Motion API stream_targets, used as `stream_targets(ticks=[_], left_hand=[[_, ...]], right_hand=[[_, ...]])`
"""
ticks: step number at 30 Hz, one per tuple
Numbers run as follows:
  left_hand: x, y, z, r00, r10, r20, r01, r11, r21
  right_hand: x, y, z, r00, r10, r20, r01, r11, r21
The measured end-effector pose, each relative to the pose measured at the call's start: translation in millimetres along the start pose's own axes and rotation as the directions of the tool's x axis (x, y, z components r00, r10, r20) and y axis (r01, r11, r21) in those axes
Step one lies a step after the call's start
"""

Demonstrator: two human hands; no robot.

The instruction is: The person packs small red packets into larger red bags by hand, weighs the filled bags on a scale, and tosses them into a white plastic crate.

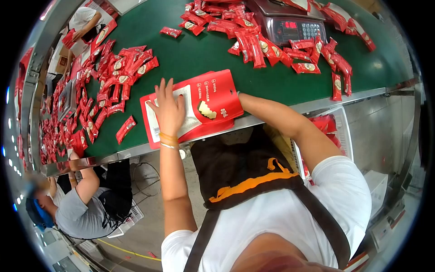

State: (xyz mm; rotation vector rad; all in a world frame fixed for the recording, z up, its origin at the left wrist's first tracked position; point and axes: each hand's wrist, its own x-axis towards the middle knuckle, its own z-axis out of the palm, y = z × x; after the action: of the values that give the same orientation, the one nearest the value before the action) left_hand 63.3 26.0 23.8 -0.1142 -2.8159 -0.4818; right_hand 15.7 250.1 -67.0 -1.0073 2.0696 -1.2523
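A flat red packaging pouch point(222, 86) with white print lies at the near edge of the green work surface, with more red packaging showing beneath it. Spread across its left part, with fingers apart, is my left hand point(168, 111), a yellowish band and a bracelet at the wrist. My right forearm point(267, 109) reaches to the pouch's right end, where the hand disappears inside or behind it; its fingers are hidden. One small red packet point(125, 129) lies left of the pouch.
Small red packets point(129, 63) are heaped at the left, with more packets point(253, 45) around a digital scale point(292, 27) at the back. A white basket point(346, 131) holding red packages stands below the right edge. Co-workers point(86, 204) are at the left.
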Motion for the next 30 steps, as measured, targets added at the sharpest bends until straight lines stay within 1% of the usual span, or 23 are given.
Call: stream_targets(ticks=[3,4,6,7,8,9,10,11,12,13,14,16,17,19,20,21,23,24,25,27,29,30], left_hand=[[-11,7,30,1.000,0.006,-0.009,-0.006,0.998,0.055],[-12,9,35,0.998,-0.022,0.060,0.016,0.994,0.109],[-5,7,40,0.998,-0.026,0.057,0.020,0.994,0.109],[-6,7,41,0.998,-0.038,0.057,0.032,0.993,0.115],[-8,7,42,0.998,-0.042,0.055,0.035,0.993,0.112],[-6,6,42,0.998,-0.044,0.052,0.038,0.994,0.105],[-6,5,42,0.998,-0.048,0.051,0.043,0.994,0.099],[-6,4,43,0.997,-0.051,0.054,0.045,0.995,0.092],[-6,4,43,0.997,-0.051,0.057,0.046,0.995,0.090],[-6,4,43,0.997,-0.049,0.058,0.043,0.995,0.088],[-7,5,43,0.997,-0.043,0.058,0.038,0.995,0.087],[-8,6,42,0.997,-0.043,0.066,0.038,0.996,0.079],[-6,5,41,0.996,-0.049,0.070,0.044,0.996,0.073],[-7,4,42,0.997,-0.048,0.052,0.045,0.997,0.066],[-8,3,43,0.998,-0.043,0.042,0.041,0.997,0.059],[-7,3,45,0.998,-0.051,0.043,0.049,0.997,0.054],[-9,2,47,0.999,-0.039,0.019,0.038,0.998,0.048],[-8,2,47,0.999,-0.040,0.015,0.039,0.998,0.051],[-6,2,47,0.999,-0.037,0.014,0.036,0.998,0.050],[-8,2,46,0.999,-0.038,0.019,0.038,0.998,0.044],[-9,3,44,0.998,-0.052,0.025,0.051,0.998,0.031],[-8,4,42,0.998,-0.059,0.029,0.058,0.998,0.017]], right_hand=[[2,1,0,1.000,0.001,-0.005,-0.001,1.000,0.008],[1,2,-1,1.000,0.002,-0.008,-0.002,1.000,0.012],[-1,2,-5,0.999,0.021,-0.036,-0.020,1.000,0.019],[-3,3,-8,0.996,0.053,-0.066,-0.050,0.998,0.041],[-5,6,-17,0.974,0.161,-0.158,-0.145,0.984,0.106],[-9,9,-30,0.914,0.279,-0.296,-0.234,0.956,0.177],[-21,-5,-50,0.819,0.088,-0.567,-0.205,0.968,-0.146],[-34,-21,-69,0.626,-0.113,-0.772,-0.351,0.843,-0.408],[-40,-19,-81,0.434,-0.164,-0.886,-0.456,0.808,-0.373],[-46,-14,-90,0.221,-0.223,-0.949,-0.553,0.773,-0.310],[-51,-3,-96,0.217,-0.219,-0.951,-0.558,0.772,-0.305],[-55,12,-104,0.402,-0.183,-0.897,-0.639,0.646,-0.418],[-56,13,-107,0.404,-0.191,-0.895,-0.634,0.646,-0.424],[-62,16,-108,0.450,-0.254,-0.856,-0.616,0.607,-0.503],[-69,6,-113,0.448,-0.278,-0.850,-0.619,0.590,-0.519],[-74,1,-118,0.391,-0.391,-0.834,-0.634,0.543,-0.551],[-82,21,-128,0.454,-0.325,-0.830,-0.689,0.462,-0.558],[-86,28,-129,0.515,-0.238,-0.823,-0.701,0.435,-0.565],[-88,30,-130,0.513,-0.239,-0.824,-0.703,0.435,-0.563],[-90,33,-128,0.564,-0.222,-0.795,-0.730,0.315,-0.606],[-92,22,-128,0.517,-0.089,-0.851,-0.750,0.431,-0.501],[-99,12,-121,0.487,-0.104,-0.867,-0.689,0.564,-0.455]])
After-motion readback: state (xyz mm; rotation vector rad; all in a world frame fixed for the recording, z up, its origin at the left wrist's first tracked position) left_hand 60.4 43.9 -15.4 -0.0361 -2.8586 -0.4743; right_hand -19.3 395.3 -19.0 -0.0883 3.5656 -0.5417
